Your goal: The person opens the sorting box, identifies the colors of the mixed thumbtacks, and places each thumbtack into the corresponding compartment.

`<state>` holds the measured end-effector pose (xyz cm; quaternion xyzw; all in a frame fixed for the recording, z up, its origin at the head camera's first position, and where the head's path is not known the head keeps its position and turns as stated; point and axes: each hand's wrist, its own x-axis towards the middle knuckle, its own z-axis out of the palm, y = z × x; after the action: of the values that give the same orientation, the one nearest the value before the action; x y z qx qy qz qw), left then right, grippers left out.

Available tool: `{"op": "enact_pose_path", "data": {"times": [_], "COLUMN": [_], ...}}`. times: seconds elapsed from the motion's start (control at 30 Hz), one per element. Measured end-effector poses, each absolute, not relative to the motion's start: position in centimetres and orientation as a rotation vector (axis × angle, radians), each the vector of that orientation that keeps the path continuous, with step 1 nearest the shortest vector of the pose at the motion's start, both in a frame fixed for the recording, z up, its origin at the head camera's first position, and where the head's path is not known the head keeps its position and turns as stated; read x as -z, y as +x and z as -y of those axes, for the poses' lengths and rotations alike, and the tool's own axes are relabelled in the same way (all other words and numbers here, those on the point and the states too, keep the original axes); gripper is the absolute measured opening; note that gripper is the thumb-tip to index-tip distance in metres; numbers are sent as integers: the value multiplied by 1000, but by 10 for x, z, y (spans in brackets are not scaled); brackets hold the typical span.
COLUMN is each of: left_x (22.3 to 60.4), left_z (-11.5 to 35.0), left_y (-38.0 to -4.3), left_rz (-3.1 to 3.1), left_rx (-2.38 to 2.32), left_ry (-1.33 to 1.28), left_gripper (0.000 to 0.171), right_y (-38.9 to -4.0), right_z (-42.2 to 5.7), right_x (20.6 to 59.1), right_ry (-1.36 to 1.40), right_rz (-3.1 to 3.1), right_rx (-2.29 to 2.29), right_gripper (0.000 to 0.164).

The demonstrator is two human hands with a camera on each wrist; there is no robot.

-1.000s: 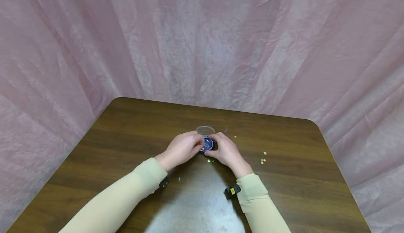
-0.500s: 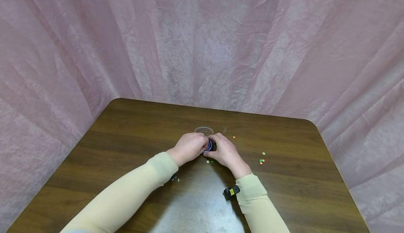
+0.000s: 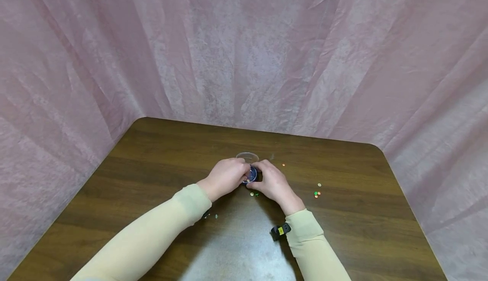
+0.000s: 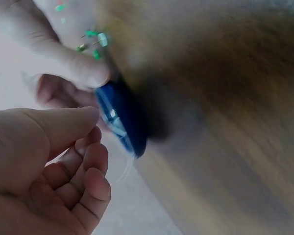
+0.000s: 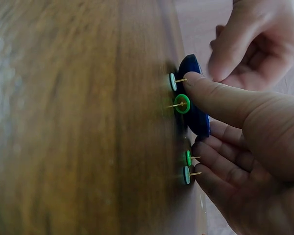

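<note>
A small round blue box (image 3: 253,174) stands on the table, its clear lid (image 3: 247,154) tipped up at the far side. My right hand (image 3: 272,183) grips the box from the right, thumb at the near edge and fingers at the far edge. From the left my left hand (image 3: 225,175) reaches over the box, thumb and fingers curled together at its opening. In the left wrist view its thumb tip nearly meets the index finger beside the blue box (image 4: 127,120); I cannot tell whether something small is pinched there. An orange thumbtack (image 3: 248,180) shows inside the near rim.
Thumbtacks lie about: a pale one (image 3: 252,194) and a green one (image 3: 257,194) before the box, an orange one (image 3: 284,165) behind right, several near a green one (image 3: 315,193) at right. A pale tack (image 3: 216,216) lies near the left sleeve. Pink curtain (image 3: 244,61) hangs behind.
My left hand has moved right over the box, dipped its fingers in, then drawn back slightly. The orange spot by its fingertips now shows a little farther right. My right hand keeps its hold.
</note>
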<state>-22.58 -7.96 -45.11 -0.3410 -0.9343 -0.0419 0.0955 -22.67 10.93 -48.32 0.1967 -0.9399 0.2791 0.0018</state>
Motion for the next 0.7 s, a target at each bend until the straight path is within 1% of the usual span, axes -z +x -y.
{"op": "enact_pose_path", "data": {"times": [0.2, 0.4, 0.53, 0.7], "left_x": [438, 433, 435, 441], "left_z": [106, 131, 141, 148], "left_y": [-207, -177, -155, -135], "left_rz": [2749, 2798, 2827, 2829], "left_rx": [174, 284, 307, 189], "left_ry": [-1064, -1161, -1202, -1221], "left_gripper": [3, 5, 10, 18], "right_y": [-229, -228, -226, -225], "right_z": [-107, -108, -109, -109], "right_x": [484, 484, 484, 485], "right_ry": [622, 624, 610, 614], "right_rz": [2942, 2924, 2927, 2921], "right_rx": [-868, -866, -860, -866], "right_gripper": [62, 64, 64, 64]}}
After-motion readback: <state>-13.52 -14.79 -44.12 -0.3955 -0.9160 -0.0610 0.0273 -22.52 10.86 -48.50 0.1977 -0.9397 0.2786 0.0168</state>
